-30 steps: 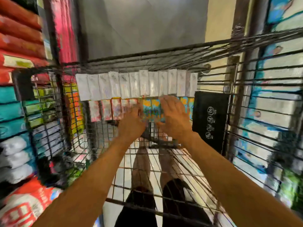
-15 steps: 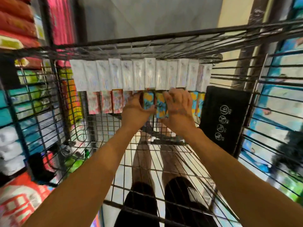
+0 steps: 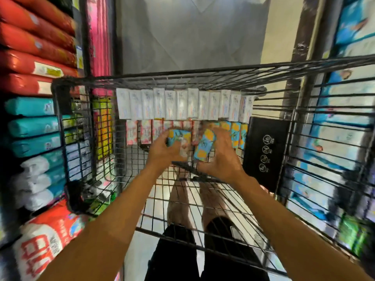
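Observation:
Both my arms reach into a black wire cart (image 3: 203, 76). My left hand (image 3: 162, 154) grips a small blue and orange box (image 3: 179, 137), lifted off the row. My right hand (image 3: 221, 159) holds a second blue and orange box (image 3: 204, 148), tilted upright. Along the cart's far wall stands a row of white boxes (image 3: 182, 103). Below it runs a row of pink boxes (image 3: 145, 131) on the left and blue and orange boxes (image 3: 236, 134) on the right.
A black board with round white symbols (image 3: 263, 155) leans inside the cart's right wall. Red, teal and white soft packs (image 3: 30, 122) fill shelves on the left, blue packs (image 3: 345, 110) on the right. My legs show through the wire floor (image 3: 203, 199).
Both hands were at the lower row of boxes; now each has pulled a blue and orange box out of the row and drawn it back toward me.

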Demonstrator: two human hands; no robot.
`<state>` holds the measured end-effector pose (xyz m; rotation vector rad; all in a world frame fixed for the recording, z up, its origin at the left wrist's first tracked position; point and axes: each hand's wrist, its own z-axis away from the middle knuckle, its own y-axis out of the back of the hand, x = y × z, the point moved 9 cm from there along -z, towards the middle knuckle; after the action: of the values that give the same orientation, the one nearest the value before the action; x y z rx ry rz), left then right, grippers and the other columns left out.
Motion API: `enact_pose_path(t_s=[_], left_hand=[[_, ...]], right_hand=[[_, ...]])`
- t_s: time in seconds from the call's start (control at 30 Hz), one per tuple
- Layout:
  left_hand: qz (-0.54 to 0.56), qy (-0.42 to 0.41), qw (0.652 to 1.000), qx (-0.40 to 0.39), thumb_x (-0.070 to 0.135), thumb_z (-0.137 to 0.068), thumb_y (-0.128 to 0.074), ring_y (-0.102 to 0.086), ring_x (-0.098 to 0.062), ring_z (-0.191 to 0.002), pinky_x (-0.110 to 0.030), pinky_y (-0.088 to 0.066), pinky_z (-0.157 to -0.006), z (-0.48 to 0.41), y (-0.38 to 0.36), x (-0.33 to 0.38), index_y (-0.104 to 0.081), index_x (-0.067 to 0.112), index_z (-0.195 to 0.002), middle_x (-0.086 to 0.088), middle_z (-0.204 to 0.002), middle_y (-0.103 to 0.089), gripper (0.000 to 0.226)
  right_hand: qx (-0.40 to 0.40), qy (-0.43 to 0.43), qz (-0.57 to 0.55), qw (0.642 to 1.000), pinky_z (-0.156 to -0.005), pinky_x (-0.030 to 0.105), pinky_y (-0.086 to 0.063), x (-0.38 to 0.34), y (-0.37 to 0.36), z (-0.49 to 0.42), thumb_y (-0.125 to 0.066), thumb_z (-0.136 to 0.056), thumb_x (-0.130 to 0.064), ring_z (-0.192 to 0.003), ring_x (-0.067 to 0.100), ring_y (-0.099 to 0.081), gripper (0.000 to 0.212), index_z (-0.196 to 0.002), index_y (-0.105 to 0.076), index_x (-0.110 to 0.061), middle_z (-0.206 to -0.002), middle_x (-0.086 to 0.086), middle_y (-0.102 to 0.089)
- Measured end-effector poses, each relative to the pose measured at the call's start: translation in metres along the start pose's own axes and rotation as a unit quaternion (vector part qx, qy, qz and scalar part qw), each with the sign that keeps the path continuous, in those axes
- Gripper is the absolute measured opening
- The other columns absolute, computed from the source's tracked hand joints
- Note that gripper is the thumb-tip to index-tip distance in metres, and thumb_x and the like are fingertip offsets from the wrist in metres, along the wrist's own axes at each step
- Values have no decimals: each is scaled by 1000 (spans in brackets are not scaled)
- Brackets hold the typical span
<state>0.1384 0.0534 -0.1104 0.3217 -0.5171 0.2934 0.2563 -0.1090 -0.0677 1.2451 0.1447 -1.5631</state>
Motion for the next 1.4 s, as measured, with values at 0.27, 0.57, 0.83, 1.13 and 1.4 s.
enact_pose_path(t_s=[0.27,0.57,0.83,1.13,1.4], left_hand=[[71,-10,997,12,5,-105,-49,-68,-4,-77,-24,-59,-67,93,60,37,-55,18,-136,-4,-109,-68,34],[179,-46,983,-5,4,-91,-74,-75,-6,-85,-28,-60,-60,230,127,51,-55,32,-135,3,-120,-70,55],[235,-105,965,44,10,-83,-84,-72,-2,-92,-27,-60,-68,318,166,31,-66,28,-127,3,-123,-70,50],[388,-127,890,201,49,-49,-90,-67,-22,-97,-42,-52,-77,401,184,-40,-70,42,-98,-10,-123,-70,53],[576,-163,760,252,0,-64,-84,-73,-27,-98,-57,-55,-98,488,147,-105,-64,9,-120,-11,-112,-77,60]], right_hand=[[6,-90,-82,993,-85,18,-54,-64,19,47,-95,-65,-25,-98,-4,-61,102,-145,-32,-29,-117,-1,-55],[75,-133,-261,953,-81,40,-60,-155,42,107,-87,-55,-60,-90,20,-70,69,-116,-56,-46,-112,4,-71],[46,-129,-265,955,-97,61,-56,-204,40,148,-90,-61,-67,-101,26,-75,63,-110,-71,-33,-109,4,-78],[-71,-41,-331,940,-63,31,-62,-274,18,193,-71,-91,4,-84,19,-76,32,-120,-68,-9,-107,13,-76],[-140,19,-312,940,-74,25,-62,-296,-3,259,-75,-87,1,-90,21,-75,33,-119,-68,0,-111,19,-77]])
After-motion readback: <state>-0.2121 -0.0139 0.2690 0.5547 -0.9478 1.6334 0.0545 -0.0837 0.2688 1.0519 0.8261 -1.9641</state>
